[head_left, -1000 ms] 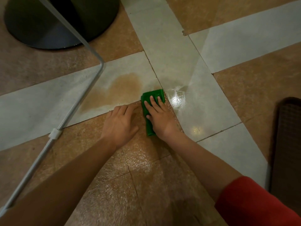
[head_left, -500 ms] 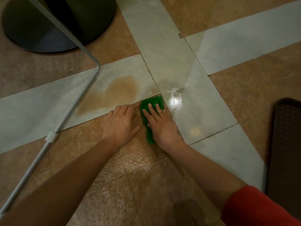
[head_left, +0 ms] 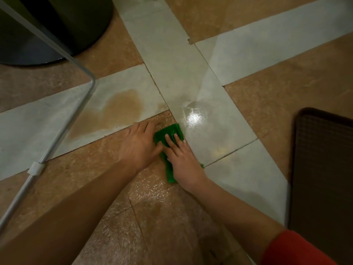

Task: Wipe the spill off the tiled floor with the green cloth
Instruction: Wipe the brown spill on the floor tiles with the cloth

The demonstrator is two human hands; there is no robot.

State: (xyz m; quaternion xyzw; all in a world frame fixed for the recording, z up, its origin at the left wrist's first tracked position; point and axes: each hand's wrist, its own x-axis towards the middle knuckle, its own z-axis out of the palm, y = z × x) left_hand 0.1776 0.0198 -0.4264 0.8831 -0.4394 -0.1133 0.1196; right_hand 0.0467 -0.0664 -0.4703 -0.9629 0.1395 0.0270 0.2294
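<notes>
One green cloth (head_left: 172, 132), folded, under flat R hand (head_left: 184, 161), brown spill (head_left: 118, 109) nearby

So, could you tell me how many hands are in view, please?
2. The left hand lies flat on the brown tile beside the cloth; the right hand presses on the cloth.

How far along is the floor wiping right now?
Done: nothing clearly; a shiny patch lies beside the green cloth. In hand: the right hand presses the cloth flat on the floor, left hand beside it. Left: the brown spill, not yet wiped.
</notes>
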